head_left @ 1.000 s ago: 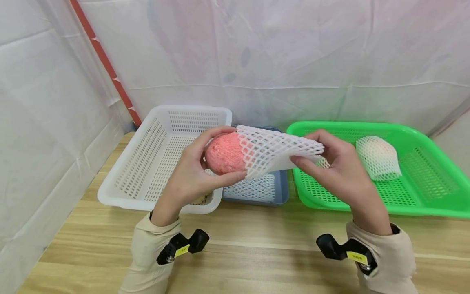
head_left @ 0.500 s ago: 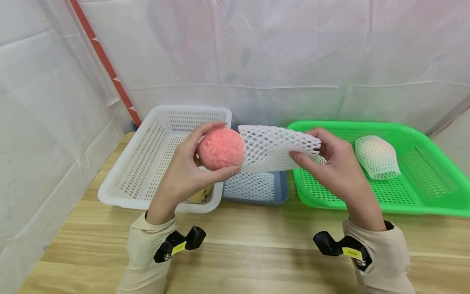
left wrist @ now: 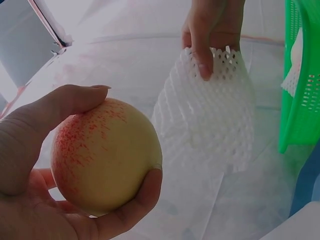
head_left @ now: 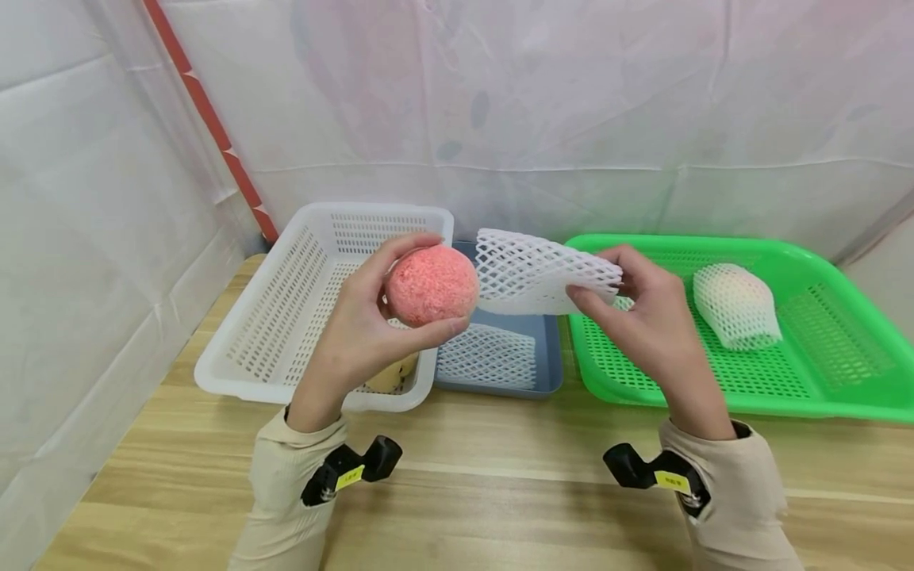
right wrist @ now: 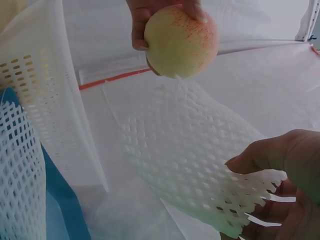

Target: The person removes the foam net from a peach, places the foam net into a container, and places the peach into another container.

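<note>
Left hand [head_left: 364,329]: we see it gripping a round pink-and-yellow peach [head_left: 433,285], held aloft. At the peach's 3 o'clock, just beside it, the right hand [head_left: 653,329] pinches a white foam-net sleeve [head_left: 535,274] near its end. We note a white perforated plastic basket [head_left: 260,341] at 9 o'clock; at 4, a blue-grey tray [head_left: 550,357] holding white netting [head_left: 489,361]; farther at 3, a green plastic basket [head_left: 850,333] bearing a net-wrapped fruit [head_left: 735,301].
</note>
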A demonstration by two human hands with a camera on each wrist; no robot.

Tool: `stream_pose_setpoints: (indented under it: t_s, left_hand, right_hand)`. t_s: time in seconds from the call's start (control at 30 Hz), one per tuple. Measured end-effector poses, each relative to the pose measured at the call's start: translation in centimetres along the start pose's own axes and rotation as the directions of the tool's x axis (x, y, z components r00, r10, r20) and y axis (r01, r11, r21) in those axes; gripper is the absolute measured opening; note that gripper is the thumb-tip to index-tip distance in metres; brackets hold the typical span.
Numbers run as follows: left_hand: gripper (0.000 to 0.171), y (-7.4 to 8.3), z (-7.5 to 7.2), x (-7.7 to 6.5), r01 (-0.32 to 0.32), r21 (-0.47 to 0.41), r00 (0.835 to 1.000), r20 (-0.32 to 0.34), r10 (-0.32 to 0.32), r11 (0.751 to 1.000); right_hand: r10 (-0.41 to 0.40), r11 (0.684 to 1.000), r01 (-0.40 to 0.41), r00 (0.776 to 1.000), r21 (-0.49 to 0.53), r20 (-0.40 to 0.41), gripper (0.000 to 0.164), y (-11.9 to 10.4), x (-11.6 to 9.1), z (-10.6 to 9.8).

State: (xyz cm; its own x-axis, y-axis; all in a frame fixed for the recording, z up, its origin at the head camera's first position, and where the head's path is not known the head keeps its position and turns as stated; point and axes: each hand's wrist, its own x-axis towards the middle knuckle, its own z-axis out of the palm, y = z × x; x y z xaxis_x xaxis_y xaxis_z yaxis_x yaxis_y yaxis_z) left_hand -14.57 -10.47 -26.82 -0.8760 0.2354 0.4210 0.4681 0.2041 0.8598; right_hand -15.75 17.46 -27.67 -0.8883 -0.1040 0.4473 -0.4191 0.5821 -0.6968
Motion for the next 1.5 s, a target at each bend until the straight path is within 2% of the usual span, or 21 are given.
stream_pose_setpoints:
  t_s: [0.27,0.67,1.0,1.27,1.5]
  left_hand:
    - [0.073,0.0,-0.1,-0.1,0.015,0.006,1.0,-0.004,-0.015,1.0]
    - [0.073,0.0,-0.1,-0.1,0.007,0.017,1.0,0.001,-0.007,1.0]
    - [0.074,0.0,-0.1,-0.1,0.009,0.018,1.0,0.007,-0.01,1.0]
    - [0.075,0.0,0.0,-0.1,-0.001,0.025,1.0,0.01,0.0,1.0]
    - [0.076,0.1,0.0,-0.1,0.001,0.031,1.0,0.015,-0.002,1.0]
  right_hand:
    - [-0.006,0.998,0.005,1.0,-0.058,-0.019,0.02,0.7,0.2,0.8]
    - [-0.111,0.989,0.102,0.991,-0.111,-0.074,0.016,1.2,0.5,2.1]
    - [-0.247,0.947,0.223,0.966,-0.229,-0.079,0.023,1.5,0.3,3.9]
    - [-0.277,0.92,0.24,0.958,-0.311,-0.079,0.023,1.6,0.1,4.8]
    - [-0.271,0.906,0.227,0.959,-0.357,-0.077,0.025,1.8,0.0,5.2]
